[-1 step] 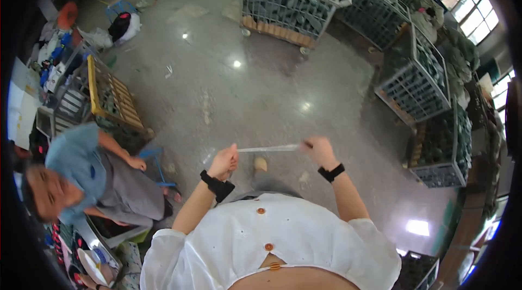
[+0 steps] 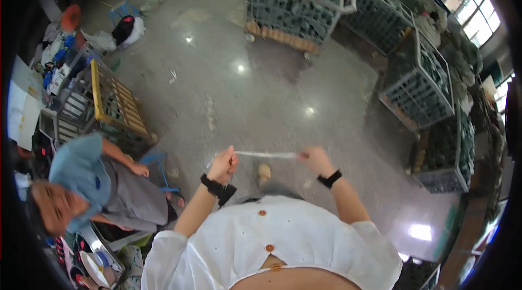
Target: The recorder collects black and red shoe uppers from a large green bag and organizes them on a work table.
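Nothing has shifted since earlier: left hand (image 2: 223, 164) and right hand (image 2: 315, 159) each pinch an end of a thin whitish strip (image 2: 266, 154), seemingly tape, stretched taut above the floor (image 2: 272, 94). Keeping it straight needs even tension.

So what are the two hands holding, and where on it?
A thin whitish strip, stretched between them: left hand pinches one end, right hand the other.

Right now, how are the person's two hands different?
The left hand is curled into a fist around one end of the thin clear strip; the right hand pinches the other end. The left wrist's black band looks bulkier than the right's. Both pull the strip straight.
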{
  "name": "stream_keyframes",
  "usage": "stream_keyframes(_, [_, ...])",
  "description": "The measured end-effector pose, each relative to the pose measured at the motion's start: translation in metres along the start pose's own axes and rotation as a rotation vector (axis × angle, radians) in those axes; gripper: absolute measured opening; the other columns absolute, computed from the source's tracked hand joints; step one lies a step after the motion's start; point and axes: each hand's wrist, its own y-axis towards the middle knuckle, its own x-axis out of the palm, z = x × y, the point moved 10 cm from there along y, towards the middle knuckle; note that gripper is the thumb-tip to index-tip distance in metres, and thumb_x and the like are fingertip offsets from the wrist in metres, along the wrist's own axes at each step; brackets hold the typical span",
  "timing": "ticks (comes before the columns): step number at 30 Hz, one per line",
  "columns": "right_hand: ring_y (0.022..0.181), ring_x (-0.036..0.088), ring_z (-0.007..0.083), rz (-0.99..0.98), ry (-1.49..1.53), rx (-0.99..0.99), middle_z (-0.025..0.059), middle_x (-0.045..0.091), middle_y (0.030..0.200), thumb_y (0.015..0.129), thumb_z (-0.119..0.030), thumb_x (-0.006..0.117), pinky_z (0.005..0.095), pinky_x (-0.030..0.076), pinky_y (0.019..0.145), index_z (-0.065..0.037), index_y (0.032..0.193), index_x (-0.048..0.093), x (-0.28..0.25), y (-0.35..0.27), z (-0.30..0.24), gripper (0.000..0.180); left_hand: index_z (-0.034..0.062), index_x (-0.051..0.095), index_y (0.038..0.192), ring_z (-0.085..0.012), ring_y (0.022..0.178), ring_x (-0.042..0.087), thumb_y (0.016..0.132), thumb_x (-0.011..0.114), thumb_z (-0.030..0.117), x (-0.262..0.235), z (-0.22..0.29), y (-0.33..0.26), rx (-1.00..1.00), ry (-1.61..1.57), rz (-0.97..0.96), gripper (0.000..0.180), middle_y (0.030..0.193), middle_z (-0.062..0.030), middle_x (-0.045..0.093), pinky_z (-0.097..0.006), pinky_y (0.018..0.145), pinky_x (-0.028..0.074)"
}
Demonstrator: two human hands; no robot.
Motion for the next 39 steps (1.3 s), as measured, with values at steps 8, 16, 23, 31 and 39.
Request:
stream_keyframes(8, [0.073,0.057,0.0284,-0.469,0.133,-0.687,0.0090,0.058,0.078,0.077,-0.030,0.057,0.0395,0.044,0.061,-0.009,0.083,0.062,0.060,0.199,-0.199,0.022,0.0056,0.053,0.078,-0.0175,0.075,0.061,0.090,0.046,0.024,-0.175,0.143,0.059,0.470,0.186,0.667,0.023,0.092,-0.0143,0.063,-0.023,0.058,0.044])
stream_keyframes(16, [0.065,0.054,0.0269,-0.204,0.177,-0.782,0.0100,0.052,0.071,0.076,-0.022,0.062,0.0338,0.044,0.057,-0.003,0.079,0.059,0.027,0.447,-0.308,0.020,0.0046,0.058,0.076,-0.0086,0.057,0.048,0.093,0.037,0.036,-0.195,0.185,0.160,0.024,0.128,0.117,0.041,0.066,-0.0009,0.057,-0.023,0.055,0.040])
stream_keyframes(23, [0.069,0.054,0.0190,0.129,0.621,-0.391,0.0110,0.042,0.111,0.071,-0.009,0.066,0.0302,0.048,0.061,-0.004,0.103,0.052,-0.014,0.633,-0.333,0.036,0.0058,0.055,0.077,-0.0101,0.064,0.048,0.093,0.039,0.031,-0.335,0.334,0.268,0.358,-0.185,0.383,0.034,0.071,-0.0018,0.056,-0.024,0.062,0.040])
stream_keyframes(31, [0.067,0.053,0.0093,-0.811,0.736,-0.475,0.0030,0.057,0.083,0.080,-0.014,0.061,0.0248,0.045,0.060,0.000,0.102,0.055,0.092,0.765,-0.394,0.027,0.0017,0.056,0.088,-0.0147,0.077,0.055,0.094,0.039,0.025,-0.421,0.440,0.383,0.218,-0.172,0.093,0.030,0.081,-0.0046,0.057,-0.028,0.075,0.044])
stream_keyframes(39, [0.071,0.054,0.0115,-1.065,0.639,-0.651,0.0038,0.058,0.079,0.077,-0.014,0.063,0.0261,0.043,0.066,-0.002,0.085,0.059,0.108,0.946,-0.508,0.015,-0.0018,0.058,0.095,-0.0170,0.083,0.057,0.092,0.043,0.021,-0.557,0.546,0.440,0.072,-0.086,0.264,0.028,0.092,-0.0095,0.060,-0.029,0.078,0.045])
